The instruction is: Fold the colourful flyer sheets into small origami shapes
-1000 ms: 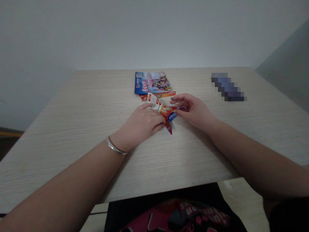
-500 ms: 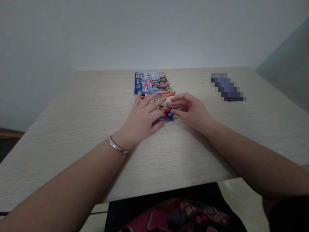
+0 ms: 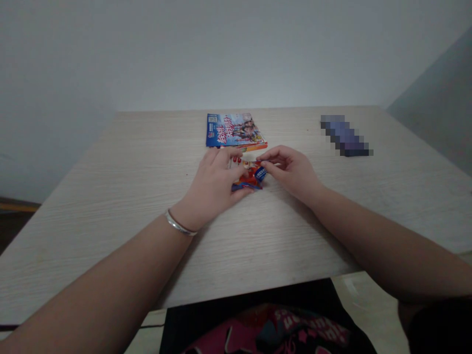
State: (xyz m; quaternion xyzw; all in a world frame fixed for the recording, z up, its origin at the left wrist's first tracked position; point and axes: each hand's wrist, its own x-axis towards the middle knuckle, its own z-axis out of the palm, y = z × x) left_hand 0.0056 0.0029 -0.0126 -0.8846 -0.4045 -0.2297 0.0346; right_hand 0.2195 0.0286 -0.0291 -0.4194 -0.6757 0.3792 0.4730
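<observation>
A small piece of colourful printed paper [image 3: 251,177], red, orange and blue, lies folded on the pale wooden table [image 3: 121,196] between my hands. My left hand [image 3: 216,184], with a silver bracelet on the wrist, presses down on its left side, fingers curled over it. My right hand [image 3: 291,169] pinches its right edge between thumb and fingertips. Much of the paper is hidden under my left fingers.
A stack of colourful printed sheets [image 3: 232,130] with a blue cover lies just beyond my hands. A dark, blurred-out object [image 3: 344,135] sits at the far right of the table. A plain wall stands behind the table.
The paper, held up as a long pointed shape a second ago, now lies folded smaller on the table. My left hand spread flat over it, then curled onto it again.
</observation>
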